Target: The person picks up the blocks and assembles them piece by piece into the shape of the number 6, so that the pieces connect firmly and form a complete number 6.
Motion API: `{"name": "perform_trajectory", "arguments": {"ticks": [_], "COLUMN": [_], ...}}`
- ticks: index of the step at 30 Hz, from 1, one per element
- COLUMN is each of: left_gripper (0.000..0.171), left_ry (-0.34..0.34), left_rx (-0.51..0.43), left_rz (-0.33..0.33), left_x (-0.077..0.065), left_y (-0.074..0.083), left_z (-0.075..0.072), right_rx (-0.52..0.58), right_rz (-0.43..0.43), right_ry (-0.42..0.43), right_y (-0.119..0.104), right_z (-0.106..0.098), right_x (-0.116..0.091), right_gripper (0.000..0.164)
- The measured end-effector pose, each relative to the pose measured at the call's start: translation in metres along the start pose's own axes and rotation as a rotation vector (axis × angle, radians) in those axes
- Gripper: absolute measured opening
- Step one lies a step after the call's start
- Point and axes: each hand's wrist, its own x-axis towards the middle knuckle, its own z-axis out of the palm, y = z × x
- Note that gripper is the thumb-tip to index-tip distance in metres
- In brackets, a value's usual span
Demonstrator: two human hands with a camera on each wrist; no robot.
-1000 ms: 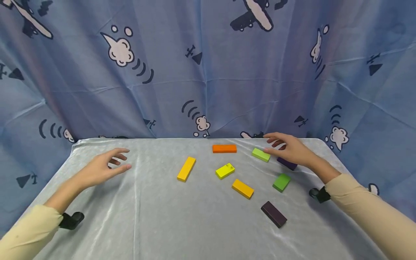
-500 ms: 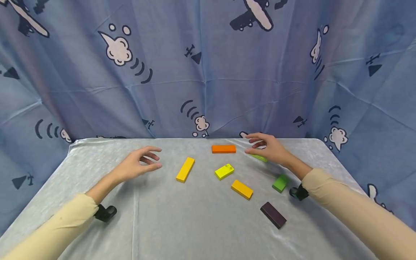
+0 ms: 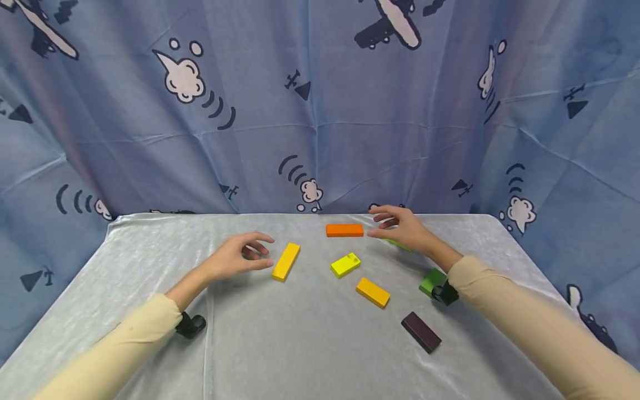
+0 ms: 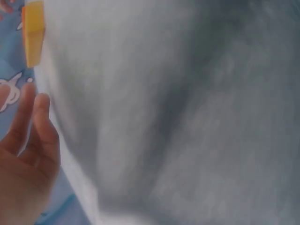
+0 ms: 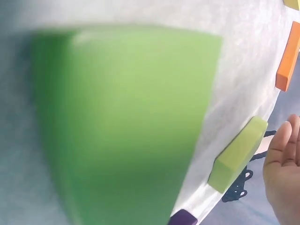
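My left hand (image 3: 240, 256) hovers just left of a long yellow block (image 3: 286, 262), thumb and fingers apart with nothing between them. The left wrist view has that hand (image 4: 30, 150) at the left edge, below the yellow block (image 4: 34, 35). At the back right, my right hand (image 3: 402, 229) holds nothing and overlaps a light green block (image 3: 398, 244), hiding most of it. Its fingertips point toward an orange block (image 3: 345, 230). In the right wrist view the light green block (image 5: 238, 154) lies beside the hand (image 5: 283, 164).
A lime-yellow block (image 3: 345, 265), a shorter yellow block (image 3: 373, 293) and a dark purple block (image 3: 421, 332) lie on the grey cloth-covered table (image 3: 280, 344). A green block (image 3: 431, 280) sits under the right wrist camera. Another purple block (image 5: 183, 218) shows in the right wrist view. A patterned curtain (image 3: 270, 111) hangs behind.
My left hand has moved right across the table, up to the long yellow block. My right hand has moved left, over the light green block toward the orange one. The blocks stay put.
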Motion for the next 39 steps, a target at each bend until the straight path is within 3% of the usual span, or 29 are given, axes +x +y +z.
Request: {"name": "perform_trajectory", "arguments": {"ticks": [14, 29, 39], "left_gripper": [0.048, 0.046, 0.045], "left_ry": [-0.019, -0.049, -0.047], "left_rx": [-0.055, -0.030, 0.032], "left_rz": [0.027, 0.046, 0.072], "left_x": [0.007, 0.011, 0.013], "left_y": [-0.003, 0.001, 0.002], "left_z": [0.014, 0.018, 0.022], "right_rx": [-0.034, 0.033, -0.055], "right_rz": [-0.004, 0.041, 0.016], "right_ry": [-0.013, -0.063, -0.060], "right_y": [0.004, 0.009, 0.010], "right_z": [0.004, 0.015, 0.025], "right_x": [0.014, 0.031, 0.040], "right_gripper": [0.055, 0.057, 0.053]}}
